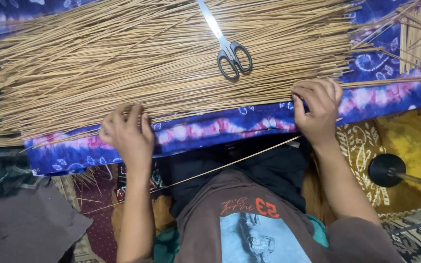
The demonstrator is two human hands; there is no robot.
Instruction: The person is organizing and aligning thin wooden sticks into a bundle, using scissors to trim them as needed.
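A wide heap of thin tan sticks (137, 58) lies across a blue and pink tie-dye cloth (210, 129). My left hand (126, 134) rests on the heap's near edge, fingers curled over the stick ends. At the right end of the same edge, my right hand (318, 109) has its fingers bent onto the sticks. Whether either hand grips any sticks I cannot tell. Grey-handled scissors (227, 46) lie on top of the heap, beyond and between my hands. One long single stick (230, 163) slants over my lap below the cloth.
A smaller bundle of sticks (414, 36) lies at the far right on the cloth. A black round disc on a rod (387, 170) sits at the right beside my arm. Patterned mats (366, 146) and grey fabric (20, 224) cover the floor around me.
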